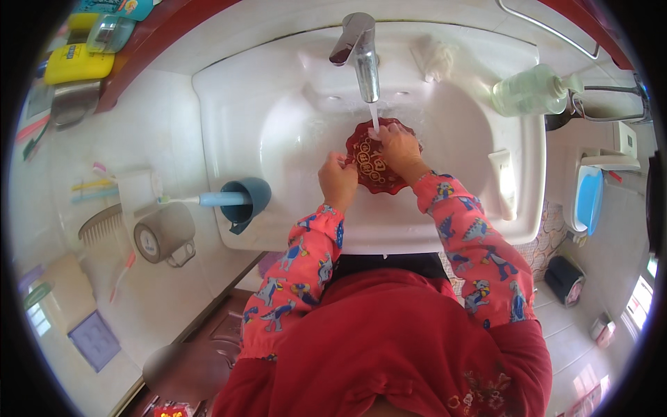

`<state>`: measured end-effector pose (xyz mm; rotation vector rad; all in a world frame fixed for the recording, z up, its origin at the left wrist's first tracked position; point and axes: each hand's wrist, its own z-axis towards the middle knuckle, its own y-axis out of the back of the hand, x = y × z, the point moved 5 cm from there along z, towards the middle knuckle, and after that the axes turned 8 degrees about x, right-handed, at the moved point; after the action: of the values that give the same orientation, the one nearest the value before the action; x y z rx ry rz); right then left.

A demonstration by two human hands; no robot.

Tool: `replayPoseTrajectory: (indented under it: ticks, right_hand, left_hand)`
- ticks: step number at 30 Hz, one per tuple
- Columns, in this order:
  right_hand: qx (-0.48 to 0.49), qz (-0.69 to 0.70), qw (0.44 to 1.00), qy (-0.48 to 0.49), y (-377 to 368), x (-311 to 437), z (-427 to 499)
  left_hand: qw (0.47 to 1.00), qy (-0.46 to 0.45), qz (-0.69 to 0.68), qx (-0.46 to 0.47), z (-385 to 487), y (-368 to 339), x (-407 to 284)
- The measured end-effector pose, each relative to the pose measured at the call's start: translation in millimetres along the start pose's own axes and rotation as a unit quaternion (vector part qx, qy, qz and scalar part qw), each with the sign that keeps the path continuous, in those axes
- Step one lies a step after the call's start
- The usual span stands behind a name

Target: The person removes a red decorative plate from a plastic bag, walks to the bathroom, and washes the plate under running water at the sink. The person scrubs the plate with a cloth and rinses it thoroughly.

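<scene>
A red dish with a scalloped rim and gold decoration [383,180] is held in the white washbasin [302,208], below the chrome faucet [369,78]. Water runs from the spout onto my right hand [401,151], which lies over the dish's upper right part; its fingertips are pinched together near the stream, and what is between them is too small to tell. My left hand [338,177] grips the dish's left edge between thumb and fingers. Patterned pink sleeve covers reach to both wrists.
A blue cup [260,195] with an electric toothbrush [224,199] is on the basin's left side. A pump bottle [526,94] stands at the back right, with a white tube [504,182] on the right rim. A mug [172,234] and comb [104,221] hang at the left wall.
</scene>
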<state>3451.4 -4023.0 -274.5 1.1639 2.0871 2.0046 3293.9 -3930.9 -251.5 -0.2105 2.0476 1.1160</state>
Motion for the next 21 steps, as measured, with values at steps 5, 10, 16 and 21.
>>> replayPoseTrajectory:
  ticks: [5,10,16,21]
  right_hand:
    - [0.146,0.2,0.968,-0.041,-17,22,-41]
    - [0.006,0.338,0.941,0.025,-6,42,-20]
    - [-0.115,0.225,0.956,-0.146,12,0,9]
    - [0.061,0.434,0.895,-0.084,-13,26,-11]
  left_hand:
    - [0.985,0.1,-0.134,0.031,9,-7,19]
    - [0.984,0.094,-0.145,0.049,13,3,2]
    - [0.957,0.157,-0.208,0.128,5,6,-15]
    - [0.932,0.164,-0.294,0.135,-5,-5,-6]
